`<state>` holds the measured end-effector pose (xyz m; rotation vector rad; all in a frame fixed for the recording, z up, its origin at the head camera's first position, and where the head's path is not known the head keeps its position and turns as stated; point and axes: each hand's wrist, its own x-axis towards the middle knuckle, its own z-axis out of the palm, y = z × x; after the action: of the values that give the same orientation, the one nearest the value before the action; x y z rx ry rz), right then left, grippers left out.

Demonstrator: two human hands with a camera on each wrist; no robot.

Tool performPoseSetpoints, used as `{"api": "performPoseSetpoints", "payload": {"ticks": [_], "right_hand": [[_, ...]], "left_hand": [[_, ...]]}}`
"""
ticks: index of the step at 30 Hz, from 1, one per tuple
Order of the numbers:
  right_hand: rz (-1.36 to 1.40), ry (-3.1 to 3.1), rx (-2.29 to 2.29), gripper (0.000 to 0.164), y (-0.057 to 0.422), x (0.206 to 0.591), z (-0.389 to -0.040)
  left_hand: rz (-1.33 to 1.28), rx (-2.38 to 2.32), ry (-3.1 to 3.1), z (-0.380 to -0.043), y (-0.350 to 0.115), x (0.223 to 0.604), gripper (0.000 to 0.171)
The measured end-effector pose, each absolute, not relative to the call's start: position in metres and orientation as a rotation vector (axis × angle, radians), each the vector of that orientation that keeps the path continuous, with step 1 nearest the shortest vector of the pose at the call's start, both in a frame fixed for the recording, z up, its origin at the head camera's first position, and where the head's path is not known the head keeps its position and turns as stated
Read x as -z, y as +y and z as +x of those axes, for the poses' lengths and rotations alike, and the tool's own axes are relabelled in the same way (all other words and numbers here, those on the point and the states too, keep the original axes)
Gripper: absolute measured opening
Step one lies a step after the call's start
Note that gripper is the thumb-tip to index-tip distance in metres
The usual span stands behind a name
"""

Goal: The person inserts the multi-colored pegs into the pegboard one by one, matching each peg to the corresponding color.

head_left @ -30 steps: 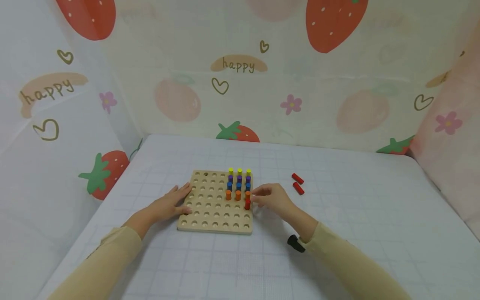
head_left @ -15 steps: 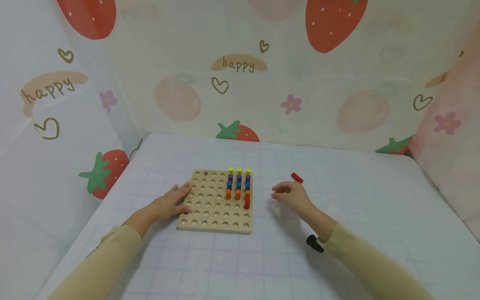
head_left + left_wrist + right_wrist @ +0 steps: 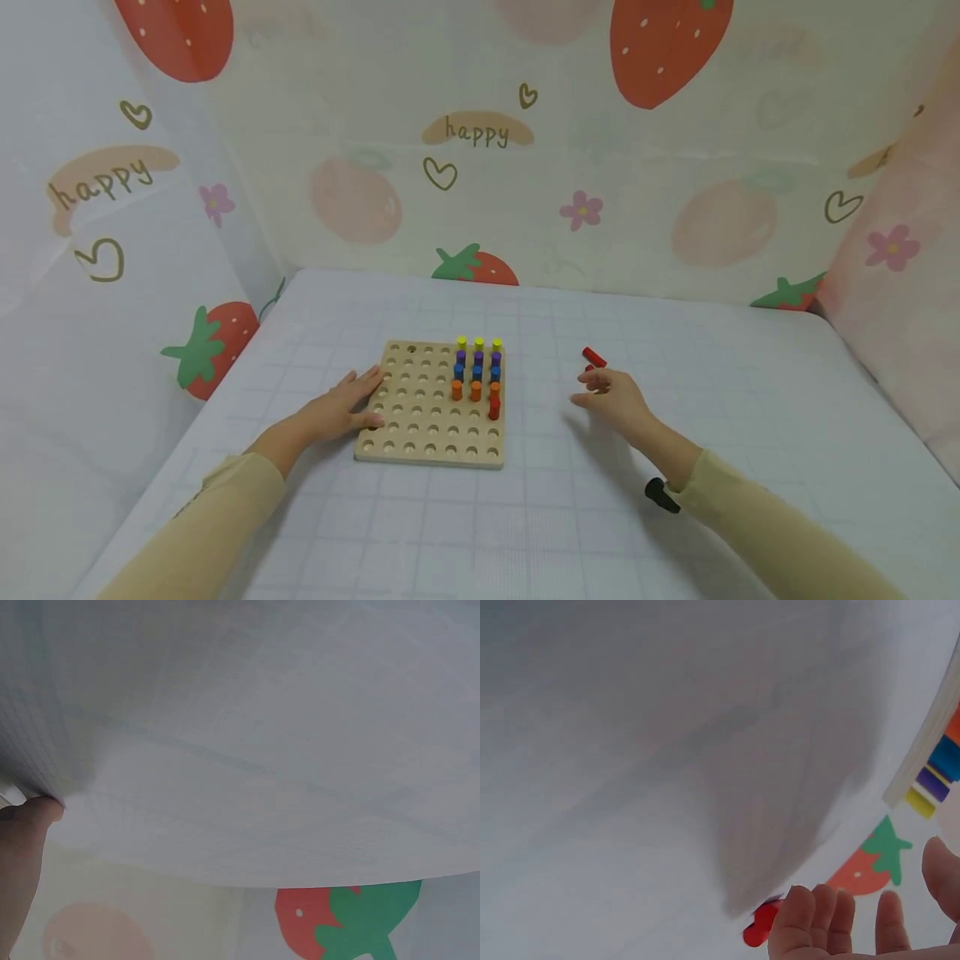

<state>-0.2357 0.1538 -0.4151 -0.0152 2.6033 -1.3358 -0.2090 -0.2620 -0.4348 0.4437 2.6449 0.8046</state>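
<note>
A wooden pegboard (image 3: 420,429) with rows of round holes lies in the middle of the head view. My left hand (image 3: 337,410) rests along its left edge, fingers stretched out. On the board's right side stand yellow, purple, blue and orange pegs (image 3: 476,391) in rows of three, with a single red peg (image 3: 494,408) in front of them. To the right of the board, my right hand (image 3: 617,402) hovers with thumb and fingers apart, holding nothing. Beyond its fingertips lies a loose red peg (image 3: 594,357); a second is mostly hidden behind the fingers.
A white cloth with faint grid lines covers the table (image 3: 450,525). Behind it hangs a curtain (image 3: 480,208) printed with strawberries. A black wrist camera (image 3: 662,495) sits at the right cuff.
My right hand has left the red peg standing in the board and moved right, its fingers spreading, toward the two loose red pegs. The left hand has stayed put.
</note>
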Motion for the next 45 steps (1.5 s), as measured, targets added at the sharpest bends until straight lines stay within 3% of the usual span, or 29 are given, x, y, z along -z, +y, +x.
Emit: {"api": "performPoseSetpoints", "payload": {"ticks": [9, 17, 31, 45], "right_hand": [[0.152, 2.561, 1.353, 0.058, 0.172, 0.409, -0.239], [0.218, 2.55, 1.307, 0.061, 0.184, 0.414, -0.25], [0.293, 2.401, 1.206, 0.049, 0.194, 0.42, -0.28], [0.38, 2.415, 1.269, 0.022, 0.188, 0.424, -0.284]], "left_hand": [[0.439, -0.813, 2.645, -0.209, -0.258, 0.434, 0.089], [0.446, -0.806, 2.653, -0.209, -0.256, 0.433, 0.089], [0.427, -0.795, 2.651, -0.211, -0.261, 0.439, 0.09], [0.404, -0.793, 2.645, -0.211, -0.26, 0.437, 0.091]]}}
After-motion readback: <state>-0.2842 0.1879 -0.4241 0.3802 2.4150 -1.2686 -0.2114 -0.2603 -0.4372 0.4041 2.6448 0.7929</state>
